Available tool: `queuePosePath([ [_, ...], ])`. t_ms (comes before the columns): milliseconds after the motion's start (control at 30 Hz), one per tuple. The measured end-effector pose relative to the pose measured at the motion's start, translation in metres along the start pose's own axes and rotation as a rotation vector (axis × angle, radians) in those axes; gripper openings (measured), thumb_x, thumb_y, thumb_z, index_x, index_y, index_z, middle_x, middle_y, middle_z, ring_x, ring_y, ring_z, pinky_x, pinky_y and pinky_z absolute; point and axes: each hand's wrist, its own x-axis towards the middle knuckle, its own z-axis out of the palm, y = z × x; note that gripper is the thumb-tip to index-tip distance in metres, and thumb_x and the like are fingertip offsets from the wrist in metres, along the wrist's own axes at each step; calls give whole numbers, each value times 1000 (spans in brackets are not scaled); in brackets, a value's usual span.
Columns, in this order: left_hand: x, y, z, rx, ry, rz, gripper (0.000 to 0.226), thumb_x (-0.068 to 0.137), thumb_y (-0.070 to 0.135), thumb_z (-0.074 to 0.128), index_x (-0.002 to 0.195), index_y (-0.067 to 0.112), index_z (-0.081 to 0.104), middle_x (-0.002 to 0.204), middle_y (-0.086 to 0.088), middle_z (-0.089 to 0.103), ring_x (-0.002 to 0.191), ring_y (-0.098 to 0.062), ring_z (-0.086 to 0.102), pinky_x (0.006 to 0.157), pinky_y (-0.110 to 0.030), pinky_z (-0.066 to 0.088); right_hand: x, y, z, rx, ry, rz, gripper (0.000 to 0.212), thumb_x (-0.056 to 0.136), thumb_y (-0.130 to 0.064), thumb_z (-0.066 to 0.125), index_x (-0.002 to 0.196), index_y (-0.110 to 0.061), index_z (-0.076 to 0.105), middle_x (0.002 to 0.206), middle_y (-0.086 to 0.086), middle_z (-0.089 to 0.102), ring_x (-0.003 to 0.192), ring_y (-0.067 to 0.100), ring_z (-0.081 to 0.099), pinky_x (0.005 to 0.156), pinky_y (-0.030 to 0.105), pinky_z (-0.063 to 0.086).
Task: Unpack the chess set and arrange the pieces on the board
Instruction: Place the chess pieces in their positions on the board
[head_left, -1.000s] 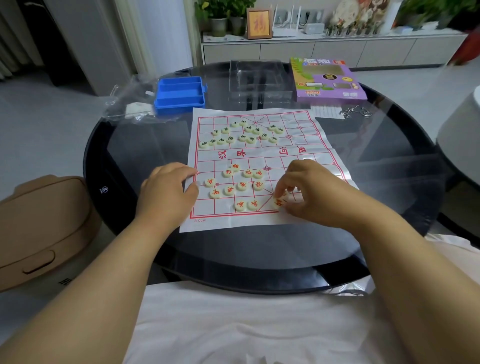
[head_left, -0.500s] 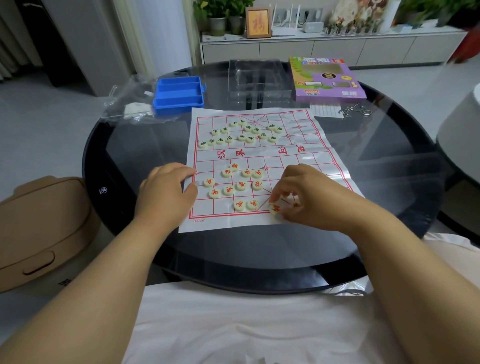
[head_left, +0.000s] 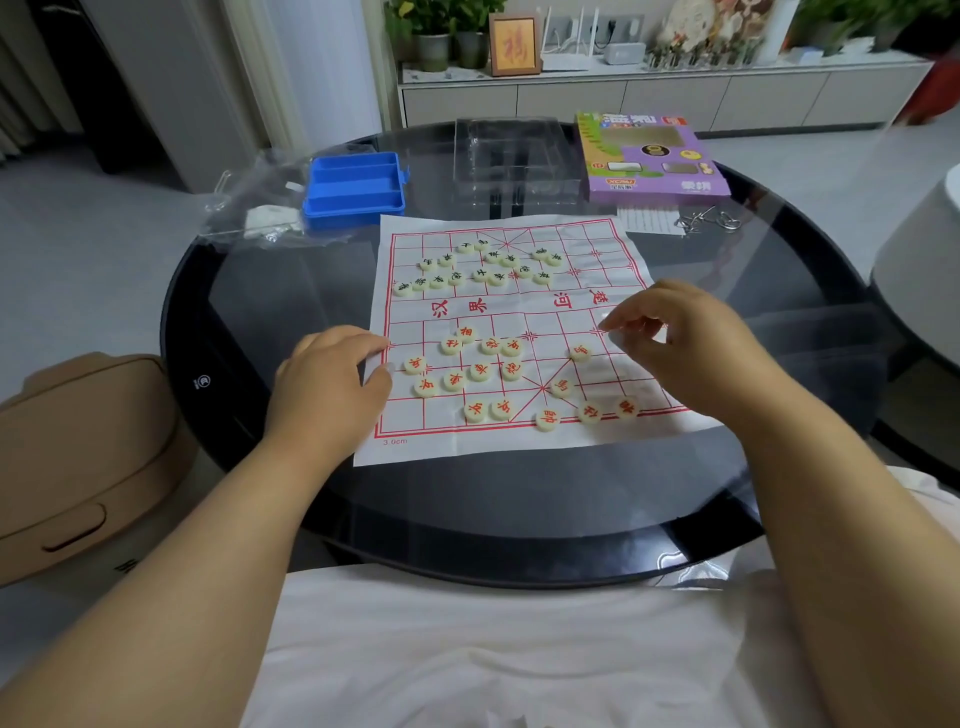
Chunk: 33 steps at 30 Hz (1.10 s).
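A white paper board (head_left: 519, 312) with a red grid lies on the round glass table (head_left: 519, 499). Several cream pieces with dark characters (head_left: 480, 265) sit in a loose cluster on its far half. Red-character pieces (head_left: 478, 370) are bunched on the near left. Three more (head_left: 589, 413) stand along the near line, and two (head_left: 580, 352) lie in the palace area. My left hand (head_left: 327, 387) rests on the board's left edge, fingers loosely curled. My right hand (head_left: 680, 343) hovers over the board's right side, fingers hanging loosely, no piece visible in them.
A blue plastic tray (head_left: 356, 189) and a crumpled clear bag (head_left: 260, 208) lie at the far left. A clear plastic insert (head_left: 514, 156), a purple game box (head_left: 649, 156) and metal wire puzzles (head_left: 706, 221) lie along the far side. A tan case (head_left: 78, 452) sits on the floor to the left.
My right hand has lifted from the near edge of the board and moved away to the right, uncovering the pieces placed along the near line. The left hand has stayed put.
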Motion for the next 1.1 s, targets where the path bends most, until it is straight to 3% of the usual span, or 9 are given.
queuePosePath([
  [367, 0, 0, 1, -4, 2, -3, 33, 94, 30, 54, 126, 23, 59, 128, 8, 56, 117, -17, 47, 97, -43, 43, 20, 1, 25, -124, -184, 88, 30, 87, -30, 64, 115, -21, 65, 106, -2, 59, 87, 14, 54, 72, 23, 43],
  [700, 0, 0, 1, 10, 0, -6, 32, 94, 29, 53, 125, 23, 60, 129, 7, 56, 118, -18, 46, 98, -42, 42, 20, 5, 26, -126, -187, 64, 24, 88, -27, 64, 111, -19, 66, 105, -3, 55, 86, 13, 51, 67, 16, 37],
  [933, 1, -1, 2, 9, -3, 2, 35, 95, 29, 50, 129, 26, 59, 132, 9, 53, 120, -16, 42, 101, -40, 40, 19, 4, 21, -110, -208, 81, 23, 88, -15, 60, 110, -18, 65, 109, -1, 58, 91, 16, 56, 79, 24, 47],
  [1100, 1, -1, 4, 60, -5, 9, 37, 97, 31, 45, 132, 28, 56, 134, 9, 50, 122, -15, 40, 103, -39, 38, 14, 15, 7, -22, -127, 106, 13, 88, -23, 62, 100, -21, 65, 94, -6, 61, 87, 14, 57, 76, 25, 47],
])
